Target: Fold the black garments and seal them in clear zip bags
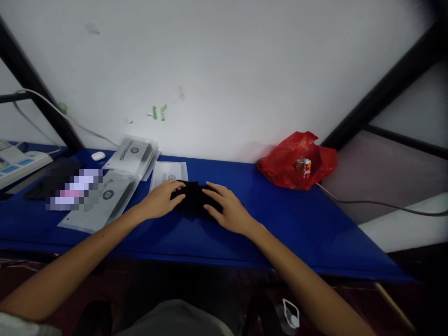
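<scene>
A small black folded cloth (193, 196) lies on the blue table (301, 224) near its middle. My left hand (160, 199) rests on the cloth's left end with its fingers stretched flat over it. My right hand (227, 210) lies on the cloth's right end, fingers spread and pressing down. Part of the cloth is hidden under both hands. Just behind the cloth lies a clear printed plastic bag (168, 172), flat on the table.
A stack of clear printed bags (133, 156) and another flat bag (105, 200) lie at the left. A red plastic bag (297, 163) with a small packet sits at the right by the wall. A white device (17, 163) and cables are at far left.
</scene>
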`<state>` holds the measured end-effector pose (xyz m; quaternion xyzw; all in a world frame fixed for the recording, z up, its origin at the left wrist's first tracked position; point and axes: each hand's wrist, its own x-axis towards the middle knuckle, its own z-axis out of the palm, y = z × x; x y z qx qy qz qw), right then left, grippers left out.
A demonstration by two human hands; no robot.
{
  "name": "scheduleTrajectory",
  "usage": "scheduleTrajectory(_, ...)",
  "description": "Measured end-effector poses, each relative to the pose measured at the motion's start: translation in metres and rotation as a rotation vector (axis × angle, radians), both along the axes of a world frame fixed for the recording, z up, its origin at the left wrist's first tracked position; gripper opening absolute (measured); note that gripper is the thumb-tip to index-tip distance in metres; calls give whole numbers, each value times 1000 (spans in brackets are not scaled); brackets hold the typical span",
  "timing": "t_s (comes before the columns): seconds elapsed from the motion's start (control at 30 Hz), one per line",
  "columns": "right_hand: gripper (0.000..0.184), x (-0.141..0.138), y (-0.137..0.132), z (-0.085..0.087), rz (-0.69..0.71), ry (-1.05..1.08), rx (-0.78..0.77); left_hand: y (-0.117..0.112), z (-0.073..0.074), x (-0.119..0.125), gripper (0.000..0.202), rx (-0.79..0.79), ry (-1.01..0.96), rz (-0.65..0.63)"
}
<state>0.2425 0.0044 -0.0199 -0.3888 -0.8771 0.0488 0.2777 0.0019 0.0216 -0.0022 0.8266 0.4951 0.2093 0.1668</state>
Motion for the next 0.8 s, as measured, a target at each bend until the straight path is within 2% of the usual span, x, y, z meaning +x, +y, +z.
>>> scheduleTrajectory(0.1, 42, -18, 3, 12, 82, -94, 5, 1, -5, -4, 36, 45, 67, 109)
scheduleTrajectory(0.17, 39, -23, 8, 14, 86, -163, -28, 1, -8, -7, 38, 32, 117, 173)
scheduleTrajectory(0.27, 38, -19, 14, 10, 50, -199, -77, 0, -9, -12, 39, -31, 164, 222)
scheduleTrajectory(0.4, 38, -8, 16, 1, 35, -173, -114, 1, -4, -15, 41, -132, 154, 220)
scheduleTrajectory(0.6, 36, 0, 17, -10, 42, -118, -152, 5, 2, -5, 40, -369, -80, 183)
scheduleTrajectory(0.8, 37, -2, 15, -8, 32, -156, -176, 10, -8, 17, 38, -482, -344, 168)
